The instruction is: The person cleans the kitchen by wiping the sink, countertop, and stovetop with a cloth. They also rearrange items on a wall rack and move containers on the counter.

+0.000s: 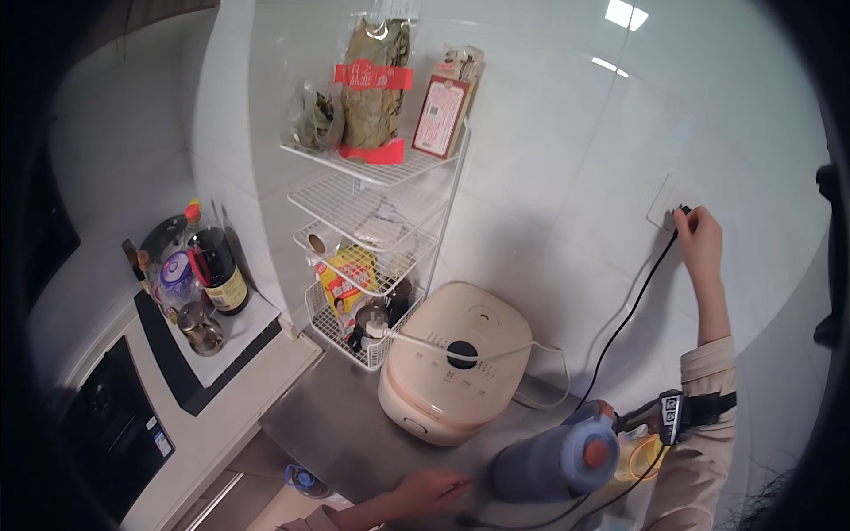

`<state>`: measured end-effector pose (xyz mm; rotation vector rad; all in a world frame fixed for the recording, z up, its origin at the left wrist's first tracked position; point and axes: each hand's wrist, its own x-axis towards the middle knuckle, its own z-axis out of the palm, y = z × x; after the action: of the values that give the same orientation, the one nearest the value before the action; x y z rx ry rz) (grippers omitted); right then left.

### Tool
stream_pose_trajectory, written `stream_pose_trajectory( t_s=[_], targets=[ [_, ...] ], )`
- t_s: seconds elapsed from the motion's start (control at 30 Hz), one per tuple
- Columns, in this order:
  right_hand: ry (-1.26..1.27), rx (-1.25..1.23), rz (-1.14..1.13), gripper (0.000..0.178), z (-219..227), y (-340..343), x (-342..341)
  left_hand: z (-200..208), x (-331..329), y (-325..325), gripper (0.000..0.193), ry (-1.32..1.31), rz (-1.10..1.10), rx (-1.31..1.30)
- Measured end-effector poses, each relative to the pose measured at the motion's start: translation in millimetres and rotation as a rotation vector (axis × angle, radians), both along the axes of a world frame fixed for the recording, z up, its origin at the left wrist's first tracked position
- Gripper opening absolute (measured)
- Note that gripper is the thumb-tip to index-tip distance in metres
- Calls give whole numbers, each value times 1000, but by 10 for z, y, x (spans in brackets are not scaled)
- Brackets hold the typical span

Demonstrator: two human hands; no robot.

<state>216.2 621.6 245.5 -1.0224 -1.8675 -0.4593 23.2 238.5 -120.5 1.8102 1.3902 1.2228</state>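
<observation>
A shiny white wall [549, 115] is seen behind a gray metal counter [319, 407] in a kitchen corner. By a socket [660, 202] on the wall, a black plug [683, 211] is pinched between the closed fingertips of the right hand [702, 234], maybe so that it can be kept straight; whether it is all the way in cannot be told. A black cord [630, 310] is hung from the plug down behind a blue jug [544, 460]. The left hand [427, 493] is held low, near the jug, with its fingers loosely curled; whether anything is held there cannot be told. A cream rice cooker [478, 327] is set near the wall, perhaps so that power can be reached. A white cord [425, 343] is laid across its lid, and a white plug [376, 327] is seen by the wire rack [453, 199], likely to be kept out of the way. Bags of dry leaves [372, 97] are stood on the top shelf. On the left, a sauce bottle [219, 265] and a jar [200, 332] are kept near a black panel [102, 416], maybe to be handy.
</observation>
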Motion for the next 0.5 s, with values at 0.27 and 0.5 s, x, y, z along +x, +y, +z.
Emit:
stream_pose_trajectory(
  t_s=[0.27, 0.5],
  targets=[
    [10, -237, 9, 34, 176, 8, -128, -107, -24, 219, 19, 32, -75, -1],
    [30, -288, 48, 33, 190, 40, -173, -227, 34, 418, 17, 72, -154, -45]
  ],
)
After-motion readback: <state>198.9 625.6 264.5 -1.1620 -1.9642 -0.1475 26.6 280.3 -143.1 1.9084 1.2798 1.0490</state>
